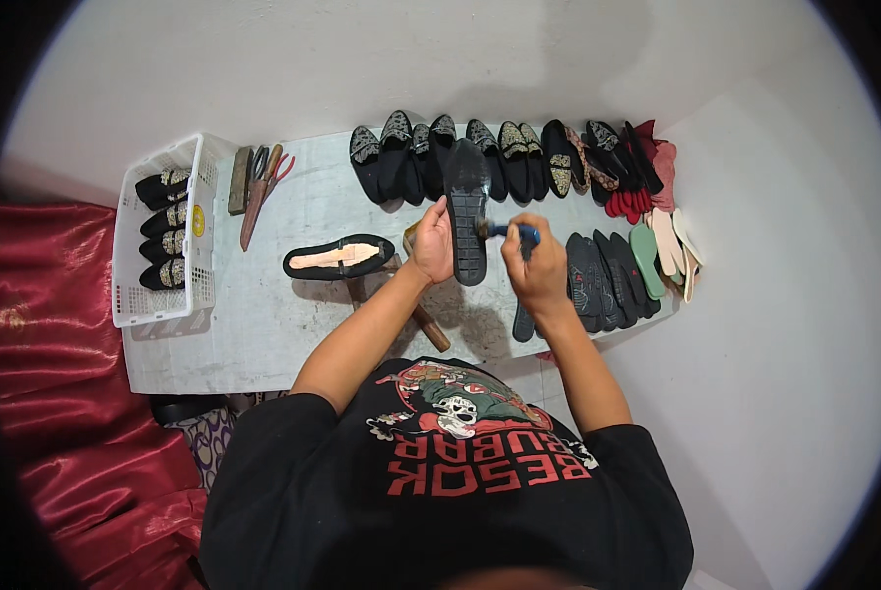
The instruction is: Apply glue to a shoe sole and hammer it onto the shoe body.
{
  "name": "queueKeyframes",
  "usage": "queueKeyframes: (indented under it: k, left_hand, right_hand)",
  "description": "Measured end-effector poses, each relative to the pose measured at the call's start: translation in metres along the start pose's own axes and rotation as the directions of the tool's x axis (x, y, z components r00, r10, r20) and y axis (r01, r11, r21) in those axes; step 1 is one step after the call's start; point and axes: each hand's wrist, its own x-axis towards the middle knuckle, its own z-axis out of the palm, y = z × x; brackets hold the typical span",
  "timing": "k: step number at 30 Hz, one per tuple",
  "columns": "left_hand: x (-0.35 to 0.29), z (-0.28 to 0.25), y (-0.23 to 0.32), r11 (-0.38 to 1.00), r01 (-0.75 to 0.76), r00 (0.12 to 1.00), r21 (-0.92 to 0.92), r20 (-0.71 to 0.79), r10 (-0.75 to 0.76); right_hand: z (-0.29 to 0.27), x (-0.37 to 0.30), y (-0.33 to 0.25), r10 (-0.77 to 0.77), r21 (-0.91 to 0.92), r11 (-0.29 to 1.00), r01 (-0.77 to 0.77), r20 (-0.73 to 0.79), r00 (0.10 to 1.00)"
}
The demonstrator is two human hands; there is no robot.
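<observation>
A black shoe sole (pixel 470 246) is held upright over the table by my left hand (pixel 434 244), its fingers closed on the left edge. The upper part of the sole has a wet-looking shine; the lower part shows a ridged grid. My right hand (pixel 539 264) grips a small brush with a blue handle (pixel 527 234), and its tip meets the sole's right edge. Left of my left hand, a black shoe upper (pixel 339 258) lies bottom up, showing a pale inner strip. Under my left forearm is a hammer with a wooden handle (pixel 430 327), partly hidden.
Several patterned black shoes (pixel 397 157) line the back edge. More black soles (pixel 598 280) and pale insoles (pixel 665 243) lie at right. A white basket (pixel 204 251) of shoes stands left, beside pliers (pixel 281 169), a whetstone-like block (pixel 240 182) and other tools on the table (pixel 243 344).
</observation>
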Motion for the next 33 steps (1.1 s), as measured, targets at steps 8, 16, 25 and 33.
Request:
queueKeyframes:
  k: [8,16,25,33]
  left_hand:
    - [-0.008,-0.012,-0.007,0.990,0.063,0.993,0.124,0.087,-0.074]
    - [-0.002,-0.015,0.008,0.995,0.063,0.988,0.082,0.136,-0.074]
    - [0.003,-0.012,0.012,0.997,0.076,0.988,-0.007,0.137,-0.074]
    - [-0.002,0.005,0.011,0.967,0.071,0.997,-0.243,0.019,-0.069]
  right_hand:
    - [0.001,0.003,0.006,0.018,0.017,1.000,-0.017,-0.071,0.997]
    - [-0.006,-0.024,-0.003,0.017,0.053,0.998,-0.019,0.032,0.999]
    - [-0.011,-0.018,-0.006,-0.045,0.015,0.999,0.044,0.020,0.999]
    - [-0.009,-0.004,-0.010,0.088,0.040,0.996,-0.084,-0.097,0.991]
